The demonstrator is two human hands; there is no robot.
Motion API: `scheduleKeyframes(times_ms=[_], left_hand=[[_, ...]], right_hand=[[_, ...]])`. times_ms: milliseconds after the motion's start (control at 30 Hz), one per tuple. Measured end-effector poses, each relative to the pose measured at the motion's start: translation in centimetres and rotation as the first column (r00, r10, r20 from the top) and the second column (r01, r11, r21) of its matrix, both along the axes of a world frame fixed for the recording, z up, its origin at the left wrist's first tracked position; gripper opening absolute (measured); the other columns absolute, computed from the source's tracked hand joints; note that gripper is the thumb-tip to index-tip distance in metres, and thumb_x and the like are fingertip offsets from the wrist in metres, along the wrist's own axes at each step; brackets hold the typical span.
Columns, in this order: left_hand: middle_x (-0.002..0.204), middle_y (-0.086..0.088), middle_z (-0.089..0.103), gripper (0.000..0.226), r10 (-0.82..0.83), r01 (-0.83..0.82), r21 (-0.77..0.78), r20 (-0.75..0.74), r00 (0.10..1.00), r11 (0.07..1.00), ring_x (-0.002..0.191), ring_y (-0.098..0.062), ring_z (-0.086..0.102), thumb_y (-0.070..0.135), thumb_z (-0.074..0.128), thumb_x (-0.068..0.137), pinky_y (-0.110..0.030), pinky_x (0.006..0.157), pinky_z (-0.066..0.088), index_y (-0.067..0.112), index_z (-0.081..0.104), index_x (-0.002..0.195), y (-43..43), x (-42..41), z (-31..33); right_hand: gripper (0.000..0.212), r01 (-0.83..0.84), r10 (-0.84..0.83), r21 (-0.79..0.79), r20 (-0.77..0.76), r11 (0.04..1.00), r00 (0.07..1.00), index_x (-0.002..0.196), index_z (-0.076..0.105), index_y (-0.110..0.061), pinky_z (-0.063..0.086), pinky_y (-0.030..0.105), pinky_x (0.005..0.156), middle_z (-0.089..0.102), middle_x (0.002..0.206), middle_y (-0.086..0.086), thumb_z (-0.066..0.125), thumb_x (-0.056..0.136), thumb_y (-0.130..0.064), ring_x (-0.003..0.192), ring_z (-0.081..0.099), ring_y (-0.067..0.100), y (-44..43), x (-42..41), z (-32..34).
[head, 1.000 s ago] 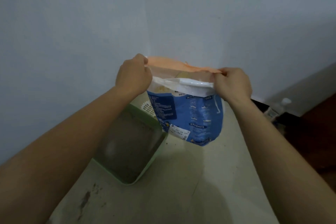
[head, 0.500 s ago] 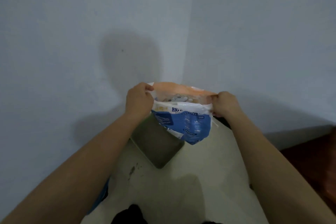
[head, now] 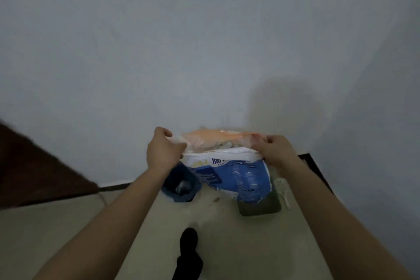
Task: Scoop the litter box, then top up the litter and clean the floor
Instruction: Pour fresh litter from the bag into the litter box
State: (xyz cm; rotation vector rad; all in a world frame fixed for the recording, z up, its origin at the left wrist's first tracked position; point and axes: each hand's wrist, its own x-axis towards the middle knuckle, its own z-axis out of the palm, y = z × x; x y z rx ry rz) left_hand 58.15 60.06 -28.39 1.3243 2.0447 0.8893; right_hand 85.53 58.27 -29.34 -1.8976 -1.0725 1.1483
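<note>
View: head camera, the only one.
Litter bag: the blue and white litter bag [head: 241, 177] hangs upright in the air in front of the wall, its mouth pulled open; pale granules show inside.
Left hand: the left hand [head: 162, 154] pinches the left corner of the bag mouth, fingers curled over the edge.
Right hand: the right hand [head: 273, 152] pinches the right corner in the same way.
Litter box: the green litter box [head: 259, 209] lies on the floor [head: 136, 223] under the right part of the bag, partly hidden by it.
Other things: a blue bin [head: 181, 188] stands below the bag's left corner; a dark foot [head: 188, 248] is well below the bag.
Just changed: half a second ago the box was below the bag's left side and no bin showed; the view has swung left, while both hands keep their hold.
Meaning for the task: I judge the topping-up is only being prepared. The bag is not yet tipped, and its mouth must come over the box before pouring, or granules may fall on the floor.
</note>
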Motion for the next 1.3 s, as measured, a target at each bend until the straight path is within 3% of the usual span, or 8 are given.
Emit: scheduleKeyframes(times_ms=[67,167,400,700,900,1000,1133,1300], left_hand=[[0.078,-0.003,0.066,0.045,0.074,-0.085,-0.049,-0.187,0.98,0.995,0.069,-0.024,0.065,0.025,0.069,0.082,-0.031,0.055,0.048,0.023,0.046,0.121,-4.4,-3.8,0.0],[0.09,-0.005,0.072,0.03,0.2,-0.222,-0.088,-0.211,0.957,0.971,0.082,-0.027,0.067,0.022,0.06,0.084,-0.032,0.07,0.053,0.024,0.064,0.113,-11.6,-10.6,0.2],[0.076,-0.013,0.064,0.031,0.518,-0.456,-0.305,0.163,0.84,0.836,0.061,-0.027,0.061,0.005,0.04,0.089,-0.034,0.055,0.055,0.017,0.067,0.1,-28.5,-25.3,3.0],[0.105,-0.007,0.072,0.028,0.61,-0.606,-0.245,0.597,0.52,0.757,0.101,-0.021,0.066,0.03,0.052,0.092,-0.041,0.085,0.055,0.014,0.069,0.107,-55.5,-48.9,0.9],[0.1,0.006,0.065,0.062,0.799,-0.776,-0.188,0.137,0.586,0.602,0.088,-0.013,0.061,0.05,0.087,0.06,-0.022,0.063,0.046,0.023,0.059,0.108,-67.7,-59.7,-0.5],[0.075,0.009,0.07,0.044,0.894,-0.897,-0.116,-0.097,0.437,0.426,0.072,-0.013,0.065,0.06,0.069,0.076,-0.03,0.063,0.05,0.018,0.061,0.084,-71.6,-66.5,-0.8],[0.062,0.006,0.066,0.039,0.934,-0.946,-0.047,-0.148,0.325,0.322,0.065,-0.017,0.063,0.053,0.059,0.088,-0.035,0.064,0.051,0.019,0.056,0.071,-75.7,-75.2,-1.7],[0.071,0.002,0.061,0.044,0.946,-0.973,-0.068,-0.227,0.232,0.223,0.071,-0.021,0.058,0.054,0.059,0.089,-0.032,0.06,0.04,0.012,0.058,0.077,-79.3,-87.6,-3.2]], right_hand=[[0.019,-0.196,0.163,0.043,0.395,0.98,0.904,0.089,0.073,-0.005,0.047,0.029,0.064,0.071,0.083,0.009,0.06,0.092,-0.019,0.071,0.062,0.021,-1.0,-3.3,0.2],[0.027,-0.398,0.319,0.072,0.477,0.914,0.819,0.114,0.072,-0.009,0.049,0.029,0.085,0.072,0.11,0.008,0.061,0.089,-0.012,0.097,0.067,0.023,-3.4,-9.9,1.5],[0.023,-0.725,0.739,-0.142,0.155,0.674,0.656,0.102,0.07,-0.015,0.056,0.029,0.051,0.07,0.094,0.01,0.051,0.094,-0.003,0.06,0.073,0.022,-10.5,-28.3,4.5],[0.027,-0.86,0.803,-0.023,-0.347,0.51,0.485,0.115,0.069,-0.001,0.055,0.04,0.083,0.07,0.105,0.018,0.061,0.091,-0.011,0.091,0.067,0.028,-26.9,-61.8,2.4],[0.093,-0.996,0.959,-0.036,0.272,-0.077,-0.084,0.138,0.051,-0.025,0.046,0.025,0.085,0.055,0.124,-0.002,0.096,0.057,-0.026,0.107,0.057,0.014,-37.2,-77.9,0.8],[0.096,-0.946,0.84,-0.063,0.444,-0.317,-0.311,0.141,0.048,-0.03,0.048,0.03,0.093,0.051,0.123,-0.004,0.094,0.057,-0.037,0.107,0.053,0.013,-40.9,-86.3,-0.2],[0.029,-0.932,0.827,0.103,0.502,-0.347,-0.253,0.103,0.068,-0.026,0.048,0.028,0.074,0.066,0.092,-0.011,0.07,0.085,-0.049,0.084,0.061,0.011,-44.6,-97.3,-1.0],[0.034,-0.892,0.673,0.186,0.722,-0.412,-0.161,0.095,0.072,-0.025,0.045,0.029,0.058,0.068,0.074,-0.006,0.045,0.101,-0.046,0.065,0.059,0.016,-47.5,-112.5,-3.9]])
